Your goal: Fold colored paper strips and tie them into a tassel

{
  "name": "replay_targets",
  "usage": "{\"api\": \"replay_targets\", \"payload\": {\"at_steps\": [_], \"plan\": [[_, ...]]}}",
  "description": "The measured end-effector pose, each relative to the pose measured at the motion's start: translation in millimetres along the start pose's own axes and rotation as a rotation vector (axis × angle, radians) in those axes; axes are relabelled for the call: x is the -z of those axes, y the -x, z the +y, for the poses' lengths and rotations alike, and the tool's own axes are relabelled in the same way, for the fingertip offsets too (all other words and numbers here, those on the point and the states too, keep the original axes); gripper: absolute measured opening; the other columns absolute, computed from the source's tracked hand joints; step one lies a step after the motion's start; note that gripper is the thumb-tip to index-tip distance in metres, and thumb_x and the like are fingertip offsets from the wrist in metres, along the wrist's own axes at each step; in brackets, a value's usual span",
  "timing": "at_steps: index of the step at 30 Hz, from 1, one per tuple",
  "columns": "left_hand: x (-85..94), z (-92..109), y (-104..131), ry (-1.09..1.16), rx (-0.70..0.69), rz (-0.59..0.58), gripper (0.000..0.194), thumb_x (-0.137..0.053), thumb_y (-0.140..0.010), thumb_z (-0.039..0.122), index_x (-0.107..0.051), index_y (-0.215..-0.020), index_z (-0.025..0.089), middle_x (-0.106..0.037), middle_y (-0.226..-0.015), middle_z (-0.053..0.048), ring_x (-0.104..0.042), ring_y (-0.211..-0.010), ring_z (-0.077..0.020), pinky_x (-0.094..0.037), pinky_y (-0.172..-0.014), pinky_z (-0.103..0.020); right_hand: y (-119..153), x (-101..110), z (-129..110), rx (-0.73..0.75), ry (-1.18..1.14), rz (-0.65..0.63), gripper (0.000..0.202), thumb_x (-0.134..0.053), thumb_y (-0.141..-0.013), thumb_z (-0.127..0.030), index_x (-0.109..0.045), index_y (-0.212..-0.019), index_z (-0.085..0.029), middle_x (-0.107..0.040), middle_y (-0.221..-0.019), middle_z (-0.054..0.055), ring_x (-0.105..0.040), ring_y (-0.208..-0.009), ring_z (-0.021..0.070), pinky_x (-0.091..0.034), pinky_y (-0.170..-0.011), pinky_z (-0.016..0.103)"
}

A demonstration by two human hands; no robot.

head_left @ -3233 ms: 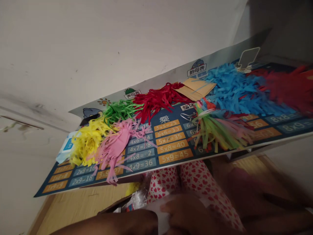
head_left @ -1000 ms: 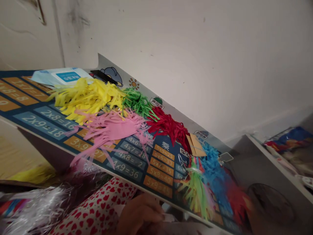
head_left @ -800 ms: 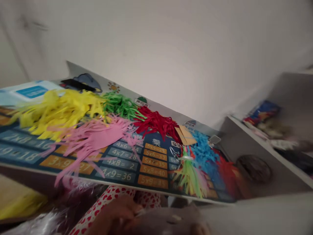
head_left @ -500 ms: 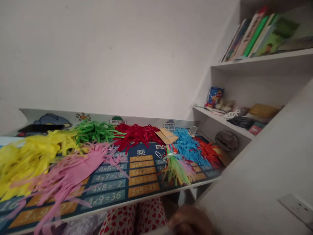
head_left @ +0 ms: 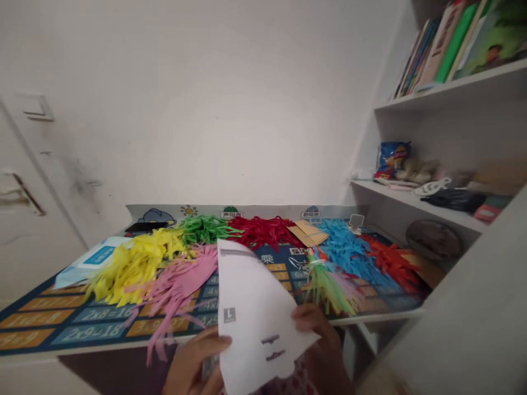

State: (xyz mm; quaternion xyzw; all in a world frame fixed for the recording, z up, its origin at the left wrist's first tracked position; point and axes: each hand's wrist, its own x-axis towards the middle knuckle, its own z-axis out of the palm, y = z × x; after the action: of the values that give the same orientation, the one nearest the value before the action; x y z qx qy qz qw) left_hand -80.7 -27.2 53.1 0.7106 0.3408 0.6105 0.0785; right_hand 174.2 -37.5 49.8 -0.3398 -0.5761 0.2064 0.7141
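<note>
A white printed sheet (head_left: pixel 255 312) is held up at the desk's front edge, its upper part bent. My left hand (head_left: pixel 197 356) grips its left edge, thumb on the front. On the right edge, my right hand (head_left: pixel 315 323) pinches the paper between thumb and fingers. Behind the sheet lie shredded strips: pink (head_left: pixel 187 282), yellow (head_left: pixel 135 266), green (head_left: pixel 203 227) and red (head_left: pixel 263 231). A multicoloured tied bundle (head_left: pixel 333 285) lies right of the sheet, near blue strips (head_left: pixel 349 249) and orange-red strips (head_left: pixel 391 263).
Brown paper (head_left: pixel 308 233) rests between the red and blue strips. A light-blue packet (head_left: pixel 93 260) lies at the desk's left. The desk mat (head_left: pixel 94 328) shows multiplication tables. Shelves (head_left: pixel 448 90) with books and small items stand at the right. A door is at far left.
Both hands now hold a white sheet in front of the desk; before, only a blurred hand showed at the bottom. The view has shifted, showing more of the left side.
</note>
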Motion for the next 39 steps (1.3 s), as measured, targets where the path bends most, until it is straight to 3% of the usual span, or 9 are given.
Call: {"api": "replay_targets", "payload": {"at_steps": [3, 8, 13, 16, 22, 30, 39], "plan": [[-12.2, -16.0, 18.7, 0.077, 0.023, -0.094, 0.029, -0.081, -0.065, 0.041, -0.073, -0.089, 0.026, -0.078, -0.088, -0.006, -0.075, -0.073, -0.0246, -0.062, -0.064, -0.028, 29.5, -1.0, 28.1, -0.078, 0.025, 0.067, 0.031, -0.072, -0.075, -0.052, -0.066, -0.068, -0.022, -0.068, -0.087, 0.006, -0.066, -0.075, 0.0216, -0.052, -0.062, 0.03], [-38.7, -28.0, 75.6, 0.129, 0.428, -0.081, 0.031, -0.077, -0.068, 0.049, -0.074, -0.078, 0.02, -0.076, -0.073, -0.007, -0.073, -0.066, -0.0244, -0.061, -0.058, -0.03, 82.8, -10.4, 51.5, -0.334, 0.111, 0.284, 0.038, -0.076, -0.066, -0.055, -0.065, -0.076, -0.021, -0.061, -0.118, 0.011, -0.061, -0.105, 0.0308, -0.052, -0.077, 0.037], [-54.0, -29.2, 113.9, 0.105, 0.671, -0.108, 0.027, -0.077, -0.069, 0.041, -0.072, -0.078, 0.017, -0.074, -0.074, -0.007, -0.072, -0.068, -0.0221, -0.059, -0.062, -0.029, 110.5, -20.9, 43.4, -0.787, 0.195, 0.341, 0.047, -0.081, -0.057, -0.04, -0.054, -0.091, -0.021, -0.066, -0.094, 0.004, -0.064, -0.082, 0.0236, -0.053, -0.069, 0.032], [-56.5, -29.8, 118.7, 0.087, 0.699, -0.129, 0.025, -0.074, -0.071, 0.041, -0.069, -0.075, 0.017, -0.072, -0.07, -0.005, -0.07, -0.064, -0.0196, -0.057, -0.059, -0.027, 108.3, -28.3, 34.8, -0.904, 0.138, 0.381, 0.048, -0.078, -0.061, -0.038, -0.048, -0.095, -0.022, -0.065, -0.089, 0.001, -0.064, -0.077, 0.0211, -0.053, -0.068, 0.031], [-61.6, -21.9, 118.8, -0.01, 0.705, -0.177, 0.024, -0.071, -0.075, 0.04, -0.064, -0.066, 0.018, -0.066, -0.06, 0.0, -0.064, -0.055, -0.0152, -0.054, -0.054, -0.023, 102.3, -37.5, 36.7, -0.938, 0.215, 0.465, 0.049, -0.076, -0.065, -0.041, -0.045, -0.098, -0.022, -0.062, -0.094, 0.002, -0.063, -0.081, 0.0183, -0.051, -0.072, 0.029], [-68.4, -7.2, 108.1, -0.06, 0.662, -0.156, 0.021, -0.068, -0.077, 0.032, -0.061, -0.062, 0.02, -0.068, -0.061, 0.001, -0.063, -0.052, -0.0142, -0.054, -0.052, -0.023, 104.9, -37.4, 45.3, -0.921, 0.312, 0.464, 0.049, -0.076, -0.068, -0.043, -0.044, -0.099, -0.022, -0.061, -0.091, 0.002, -0.062, -0.078, 0.0175, -0.053, -0.068, 0.029], [-74.6, -5.3, 121.0, -0.014, 0.766, -0.171, 0.021, -0.068, -0.078, 0.031, -0.06, -0.061, 0.02, -0.068, -0.06, 0.001, -0.063, -0.053, -0.0138, -0.053, -0.052, -0.023, 100.9, -40.3, 50.3, -0.893, 0.386, 0.485, 0.051, -0.077, -0.069, -0.044, -0.043, -0.099, -0.022, -0.061, -0.095, 0.004, -0.062, -0.081, 0.0185, -0.054, -0.07, 0.031]]}}
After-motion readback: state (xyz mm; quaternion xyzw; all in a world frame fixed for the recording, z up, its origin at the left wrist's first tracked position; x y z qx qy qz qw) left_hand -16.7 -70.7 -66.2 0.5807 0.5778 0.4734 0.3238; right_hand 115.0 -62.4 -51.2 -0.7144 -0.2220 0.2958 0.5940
